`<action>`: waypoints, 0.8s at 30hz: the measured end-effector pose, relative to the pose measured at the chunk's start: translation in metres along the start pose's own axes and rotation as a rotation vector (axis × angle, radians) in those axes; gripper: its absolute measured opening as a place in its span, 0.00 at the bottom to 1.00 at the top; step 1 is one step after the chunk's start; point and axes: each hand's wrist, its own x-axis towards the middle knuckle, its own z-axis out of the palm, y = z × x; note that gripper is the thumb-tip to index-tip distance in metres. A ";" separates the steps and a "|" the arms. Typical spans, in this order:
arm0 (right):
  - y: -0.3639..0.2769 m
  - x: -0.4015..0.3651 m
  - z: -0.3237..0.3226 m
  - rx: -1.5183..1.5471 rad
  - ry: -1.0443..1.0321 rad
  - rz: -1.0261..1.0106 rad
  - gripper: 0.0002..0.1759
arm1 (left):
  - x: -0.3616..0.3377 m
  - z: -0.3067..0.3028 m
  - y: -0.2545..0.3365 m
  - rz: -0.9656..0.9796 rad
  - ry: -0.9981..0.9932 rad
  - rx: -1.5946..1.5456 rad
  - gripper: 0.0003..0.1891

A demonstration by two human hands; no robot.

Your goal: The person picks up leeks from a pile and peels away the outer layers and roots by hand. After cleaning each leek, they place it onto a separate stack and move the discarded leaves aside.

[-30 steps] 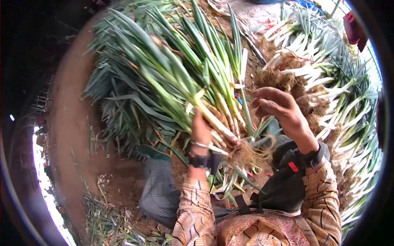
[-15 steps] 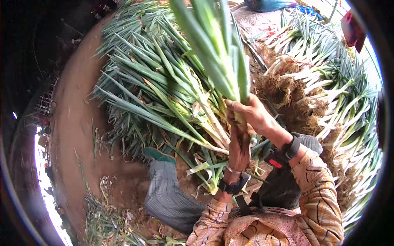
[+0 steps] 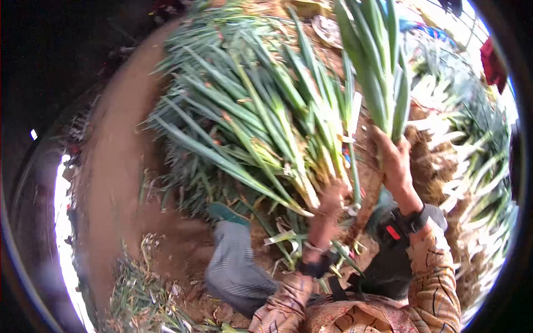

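My right hand [image 3: 395, 166] is closed around the lower stem of a green onion [image 3: 382, 72], whose broad green leaves stand up above the fist. Smeared by motion, my left hand [image 3: 331, 204] is at the pale stem ends of the big heap of green onions [image 3: 239, 111]. Its fingers are too blurred to show whether they grip a stem. The heap's leaves fan out to the upper left, with the stems toward me.
On the right lies a long row of green onions [image 3: 466, 150] with pale stems and roots. My foot in a green shoe [image 3: 227, 213] rests beside the heap. Leaf scraps [image 3: 144, 299] litter the bare soil [image 3: 111, 183] at lower left.
My hands have separated. The right one has moved right with the green onion, while the left has dropped away from it to the stems of the heap. The view has shifted too.
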 end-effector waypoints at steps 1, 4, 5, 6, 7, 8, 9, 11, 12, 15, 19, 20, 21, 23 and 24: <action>0.003 -0.001 0.002 0.063 0.002 0.013 0.15 | 0.001 0.018 0.016 -0.030 -0.139 0.217 0.22; 0.007 -0.007 0.010 0.025 -0.022 -0.073 0.16 | -0.036 0.068 0.024 -0.616 -0.051 -0.574 0.19; 0.006 -0.013 0.013 0.037 -0.002 -0.134 0.16 | -0.032 0.073 0.033 -0.399 0.108 -0.478 0.16; 0.004 -0.015 0.011 -0.013 -0.063 -0.159 0.16 | -0.032 0.070 0.034 -0.352 0.110 -0.187 0.19; 0.003 -0.017 0.008 -0.070 -0.127 -0.177 0.16 | -0.034 0.068 0.036 -0.309 0.117 0.099 0.22; 0.003 -0.018 0.008 -0.081 -0.182 -0.152 0.16 | -0.032 0.066 0.038 -0.249 0.198 0.098 0.21; 0.004 -0.015 0.008 -0.090 -0.234 -0.131 0.17 | -0.027 0.060 0.039 -0.185 0.277 0.101 0.20; 0.024 -0.008 0.007 -0.300 -0.214 -0.280 0.16 | -0.028 0.047 0.032 -0.087 0.392 0.232 0.19; 0.030 -0.007 0.007 -0.340 -0.263 -0.312 0.15 | -0.028 0.037 0.035 -0.195 0.352 0.257 0.18; 0.037 -0.022 0.001 -0.754 -0.482 -0.461 0.08 | -0.014 0.004 0.042 -0.358 0.443 0.031 0.17; 0.044 -0.050 -0.004 -0.824 -1.015 -0.111 0.15 | 0.001 -0.041 0.049 -0.305 0.458 -0.304 0.23; 0.055 -0.053 -0.010 -0.554 -1.180 0.221 0.17 | 0.004 -0.047 0.044 -0.239 0.475 -0.141 0.24; 0.064 -0.055 -0.015 -0.258 -1.310 0.552 0.19 | 0.001 -0.052 0.040 -0.237 0.440 -0.098 0.25; 0.075 -0.055 -0.017 -0.282 -1.244 0.730 0.21 | -0.003 -0.056 0.040 -0.256 0.446 -0.083 0.24; 0.079 -0.056 -0.019 -0.294 -1.207 0.822 0.22 | -0.009 -0.058 0.039 -0.265 0.471 -0.113 0.23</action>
